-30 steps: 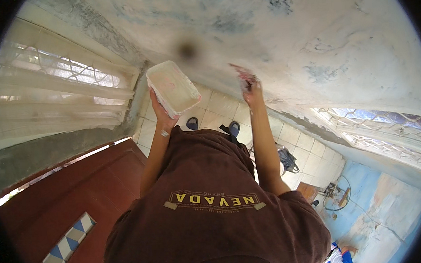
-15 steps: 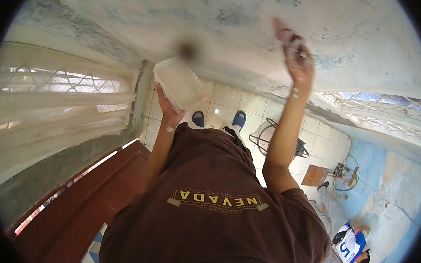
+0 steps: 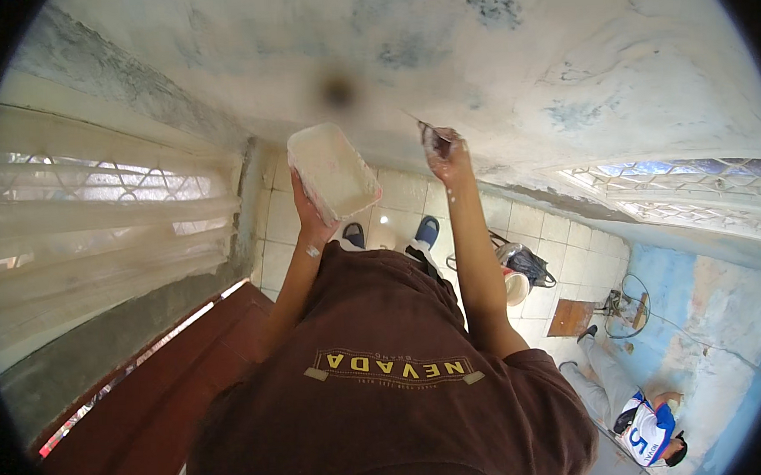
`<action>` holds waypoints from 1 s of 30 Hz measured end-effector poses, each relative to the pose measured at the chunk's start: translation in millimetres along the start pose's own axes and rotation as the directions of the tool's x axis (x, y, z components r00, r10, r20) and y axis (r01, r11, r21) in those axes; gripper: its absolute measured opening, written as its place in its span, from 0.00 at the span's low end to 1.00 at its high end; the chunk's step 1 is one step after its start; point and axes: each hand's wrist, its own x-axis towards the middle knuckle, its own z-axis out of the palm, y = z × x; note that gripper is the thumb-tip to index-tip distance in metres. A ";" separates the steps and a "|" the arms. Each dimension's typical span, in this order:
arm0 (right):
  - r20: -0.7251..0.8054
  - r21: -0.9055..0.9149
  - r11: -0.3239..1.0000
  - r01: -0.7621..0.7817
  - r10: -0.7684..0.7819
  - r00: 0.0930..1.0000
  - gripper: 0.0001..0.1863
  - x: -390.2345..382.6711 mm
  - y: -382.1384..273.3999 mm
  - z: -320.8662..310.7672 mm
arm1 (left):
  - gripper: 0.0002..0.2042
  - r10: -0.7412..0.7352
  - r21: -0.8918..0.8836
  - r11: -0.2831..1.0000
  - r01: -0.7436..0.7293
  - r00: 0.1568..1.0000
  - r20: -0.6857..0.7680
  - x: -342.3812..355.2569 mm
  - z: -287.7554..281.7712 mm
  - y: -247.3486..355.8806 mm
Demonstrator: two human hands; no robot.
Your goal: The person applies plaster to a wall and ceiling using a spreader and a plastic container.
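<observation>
My left hand (image 3: pixel 308 209) grips the side of a pale rectangular tub (image 3: pixel 335 172), whose inside and rim are smeared with whitish paste. The tub is held up in front of me, tilted so that its inside shows. To its right, my right hand (image 3: pixel 450 156) is closed around a thin flat scraper (image 3: pixel 427 127), seen nearly edge-on. White paste is spattered on the right hand's fingers and wrist. The scraper is apart from the tub and in front of the patchy whitish wall (image 3: pixel 492 65); whether it touches the wall I cannot tell.
Blue slippers (image 3: pixel 428 231) are on my feet on the tiled floor (image 3: pixel 400 197). A pale bucket (image 3: pixel 516 287) and a dark bag (image 3: pixel 530 263) stand at right. Another person (image 3: pixel 645 426) works by the blue wall. Curtained window (image 3: pixel 99 194) at left; reddish-brown panel (image 3: pixel 163 386) below it.
My right hand has come down and left from higher along the wall, nearer the tub. The tub has lowered slightly in view, still in my left hand. The bucket now shows beside my right arm.
</observation>
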 end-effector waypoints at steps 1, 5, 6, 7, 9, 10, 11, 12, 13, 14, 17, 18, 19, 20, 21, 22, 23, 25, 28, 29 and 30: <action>-0.014 0.266 0.957 -0.116 0.124 0.992 0.08 5.2 -6.7 52.3 | 0.34 0.022 0.006 1.000 -0.022 1.000 0.005 -2.7 -0.9 4.5; 0.096 0.332 0.943 -0.025 -0.007 0.995 0.12 3.0 -118.6 124.5 | 0.34 0.071 0.007 0.997 -0.071 0.997 -0.015 -12.1 2.3 14.2; 0.120 0.328 0.943 0.052 -0.096 0.988 0.14 4.0 -145.0 107.0 | 0.34 0.079 0.019 0.997 -0.079 0.997 -0.013 -12.4 2.4 13.3; 0.099 0.550 0.835 -0.006 -0.058 0.993 0.17 -4.9 -171.6 94.6 | 0.34 0.086 0.008 0.996 -0.086 0.996 -0.018 -14.6 -2.7 13.7; 0.079 0.921 0.376 -0.098 0.065 0.995 0.20 -44.1 -226.3 92.8 | 0.35 0.083 -0.028 0.996 -0.083 0.997 -0.005 -13.3 -12.8 17.7; 0.144 0.949 0.292 -0.121 -0.059 0.988 0.21 -64.0 -243.8 72.1 | 0.35 0.079 -0.034 0.996 -0.079 0.997 0.000 -11.8 -8.8 17.3; 0.191 0.967 0.206 -0.152 -0.181 0.965 0.22 -82.4 -257.9 51.6 | 0.35 0.110 0.009 0.994 -0.109 0.994 -0.014 -14.0 -3.7 16.6; 0.077 0.969 0.245 0.000 -0.304 0.949 0.22 -100.9 -264.0 41.2 | 0.34 0.137 0.057 0.989 -0.136 0.990 -0.029 -16.0 -2.4 15.8; -0.027 0.951 0.268 0.156 -0.429 0.903 0.23 -114.6 -270.1 34.7 | 0.34 0.128 0.057 0.990 -0.126 0.991 -0.031 -16.7 -6.9 16.0; -0.035 0.949 0.269 0.167 -0.434 0.900 0.23 -121.4 -271.5 24.1 | 0.34 0.111 0.026 0.994 -0.111 0.993 -0.027 -15.8 -12.7 17.2; -0.330 0.715 0.475 0.513 -0.417 0.847 0.25 -133.2 -249.9 -27.4 | 0.33 0.039 -0.030 0.999 -0.038 0.999 0.021 -9.0 -9.9 13.6; -0.308 0.616 0.591 0.521 -0.429 0.849 0.25 -138.5 -237.9 -20.5 | 0.33 0.013 -0.048 0.999 -0.010 0.999 0.047 -10.2 -5.9 14.6; -0.215 0.471 0.730 0.496 -0.450 0.866 0.24 -147.5 -216.4 -12.7 | 0.33 0.004 -0.042 0.999 -0.002 0.999 0.042 -7.3 -0.4 12.0; -0.287 0.287 0.827 0.483 -0.407 0.867 0.21 -154.4 -194.7 13.0 | 0.33 0.000 0.034 0.999 -0.001 1.000 0.026 -4.6 8.7 8.1; -0.363 0.098 0.897 0.431 -0.371 0.855 0.19 -160.3 -176.8 28.9 | 0.33 -0.005 0.111 0.994 0.004 1.000 0.011 -0.1 14.6 3.6; -0.240 -0.041 0.925 0.378 -0.376 0.895 0.16 -167.8 -156.3 17.5 | 0.33 -0.056 0.098 0.994 0.050 0.997 0.054 8.8 13.1 -3.2; -0.110 -0.187 0.926 0.327 -0.351 0.930 0.14 -172.8 -136.1 9.7 | 0.33 -0.071 0.114 0.991 0.066 0.996 0.044 15.6 15.4 -8.4; -0.031 -0.623 0.737 0.262 -0.359 0.933 0.13 -178.1 -142.2 83.2 | 0.32 -0.132 0.148 0.983 0.110 0.980 0.152 27.0 20.2 -19.5; -0.003 -0.762 0.609 0.218 -0.340 0.940 0.11 -185.7 -151.1 128.2 | 0.34 -0.211 0.213 0.961 0.175 0.965 0.159 40.9 40.5 -42.6; 0.060 -0.837 0.490 0.242 -0.358 0.932 0.10 -186.8 -153.4 134.1 | 0.38 -0.251 0.233 0.950 0.206 0.950 0.185 44.0 49.5 -54.0; 0.042 -0.837 0.494 0.234 -0.368 0.929 0.10 -185.6 -150.8 135.1 | 0.38 -0.270 0.242 0.945 0.222 0.944 0.188 45.8 62.0 -68.3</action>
